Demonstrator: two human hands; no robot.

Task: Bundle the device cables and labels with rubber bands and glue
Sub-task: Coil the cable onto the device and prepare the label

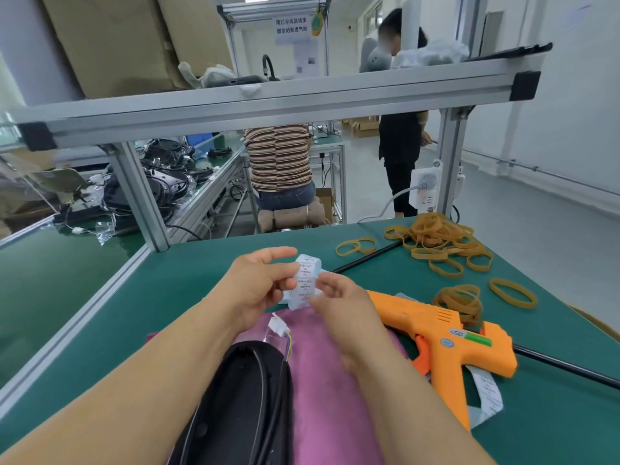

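My left hand (260, 283) and my right hand (339, 297) both pinch a strip of white and light-blue printed labels (306, 284), held up above the bench. Below them a black device (241, 401) with a black cable lies on a pink cloth (322, 350). Its thin wires end in a white connector (279, 327) inside a clear bag. An orange glue gun (446, 340) lies to the right of the cloth, resting partly on another label strip (489, 394). Tan rubber bands (439, 243) are heaped at the far right, with a smaller pile (461, 302) beside the glue gun.
The green bench mat (201, 297) is bounded by an aluminium frame post (141, 196) and overhead shelf. The glue gun's black cord (369, 258) runs diagonally across the mat. A power strip (424, 189) hangs on the right post. Two people are beyond the bench.
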